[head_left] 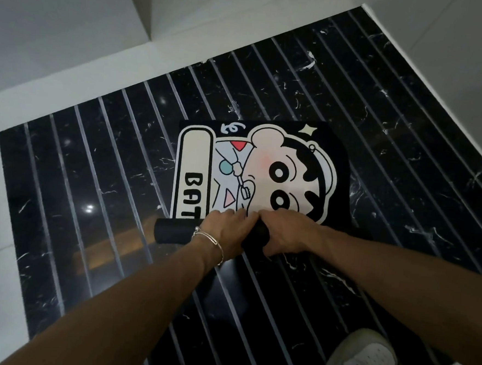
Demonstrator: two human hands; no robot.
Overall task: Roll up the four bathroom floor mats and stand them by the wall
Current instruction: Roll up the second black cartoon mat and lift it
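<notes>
A black floor mat point(266, 167) with a cartoon child's face and a white panel reading "BAT" lies flat on the dark grooved floor. Its near end is wound into a black roll point(173, 231) lying crosswise, whose left end sticks out past my wrist. My left hand point(225, 232), with a silver bracelet on the wrist, presses on the roll's middle. Right beside it, my right hand point(284, 236) is curled over the roll. Both hands hide the roll's right part. No other mat is in view.
The floor point(92, 172) is black marble with pale parallel grooves, bordered by light grey tile. White walls point(73, 28) meet in a corner at the top left. My light shoe point(364, 359) stands at the bottom right.
</notes>
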